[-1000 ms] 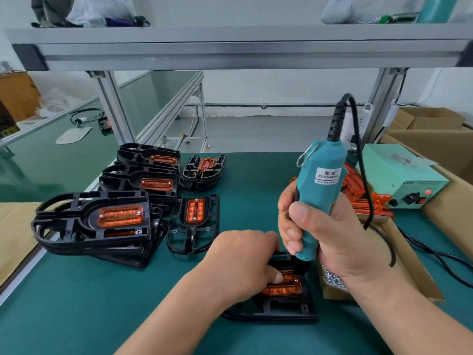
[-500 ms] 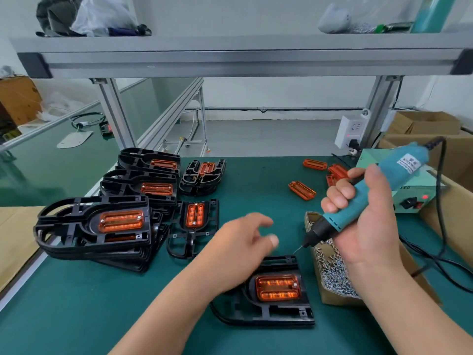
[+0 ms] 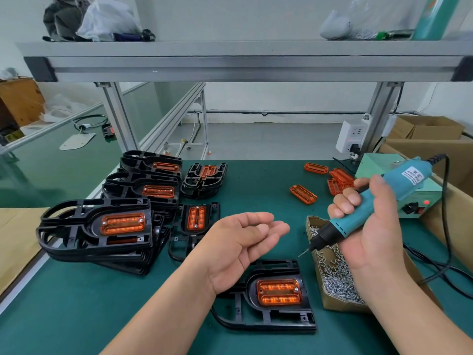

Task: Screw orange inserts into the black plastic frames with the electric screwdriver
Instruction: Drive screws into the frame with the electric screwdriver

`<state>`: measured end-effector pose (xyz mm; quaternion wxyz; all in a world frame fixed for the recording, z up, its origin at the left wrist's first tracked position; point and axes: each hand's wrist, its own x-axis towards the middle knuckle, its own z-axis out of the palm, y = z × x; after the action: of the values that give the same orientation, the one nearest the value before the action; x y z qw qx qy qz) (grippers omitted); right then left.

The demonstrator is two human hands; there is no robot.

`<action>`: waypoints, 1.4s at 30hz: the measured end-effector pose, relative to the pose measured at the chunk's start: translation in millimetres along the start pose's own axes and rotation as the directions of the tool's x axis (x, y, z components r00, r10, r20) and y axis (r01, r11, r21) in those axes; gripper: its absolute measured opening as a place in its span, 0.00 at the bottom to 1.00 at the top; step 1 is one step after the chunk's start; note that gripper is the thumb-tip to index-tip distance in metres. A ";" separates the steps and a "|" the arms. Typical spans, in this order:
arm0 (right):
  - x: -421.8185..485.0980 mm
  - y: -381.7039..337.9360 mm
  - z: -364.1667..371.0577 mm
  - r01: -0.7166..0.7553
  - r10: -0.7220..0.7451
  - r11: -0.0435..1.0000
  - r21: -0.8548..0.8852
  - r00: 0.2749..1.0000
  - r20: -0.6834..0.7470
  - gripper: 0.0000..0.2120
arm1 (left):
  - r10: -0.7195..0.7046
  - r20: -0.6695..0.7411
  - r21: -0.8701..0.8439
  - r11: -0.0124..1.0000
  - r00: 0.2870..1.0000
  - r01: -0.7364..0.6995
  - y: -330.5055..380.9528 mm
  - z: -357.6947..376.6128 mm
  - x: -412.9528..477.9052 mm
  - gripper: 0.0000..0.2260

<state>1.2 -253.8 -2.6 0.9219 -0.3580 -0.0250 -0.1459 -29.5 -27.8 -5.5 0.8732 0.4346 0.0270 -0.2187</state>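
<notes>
At 6 o'clock on the tabletop (image 3: pixel 76 316), the black frame (image 3: pixel 281 321) lies with its orange insert (image 3: pixel 278 292) seated. Your left hand (image 3: pixel 240 247) hovers, fingers relaxed, empty; your right hand (image 3: pixel 368 226) grips the electric screwdriver (image 3: pixel 394 193) toward 3 o'clock. Risk: unheld, the frame may skid and the bit slip.

A single wide-angle view, worn on the person's head, faces forward and down across the green desk (image 3: pixel 76 316). It sits close above the left hand (image 3: pixel 238 249) and right hand (image 3: pixel 371 226), with both forearms cut by the bottom edge. It is near enough to show print on the label of the electric screwdriver (image 3: pixel 399 185). Its upper part takes in the aluminium shelf (image 3: pixel 230 62) overhead and the floor (image 3: pixel 268 139) beyond.
</notes>
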 end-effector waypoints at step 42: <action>-10.5 -16.0 13.3 0.061 -0.067 0.994 0.094 0.996 0.058 0.12 | -0.074 0.083 0.385 0.922 0.994 0.036 -22.5 19.2 -8.1 0.06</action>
<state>-12.7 -253.5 16.1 0.9311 -0.3184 -0.0713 -0.1631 -48.7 -51.6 -8.4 0.7652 0.5850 -0.0461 -0.2648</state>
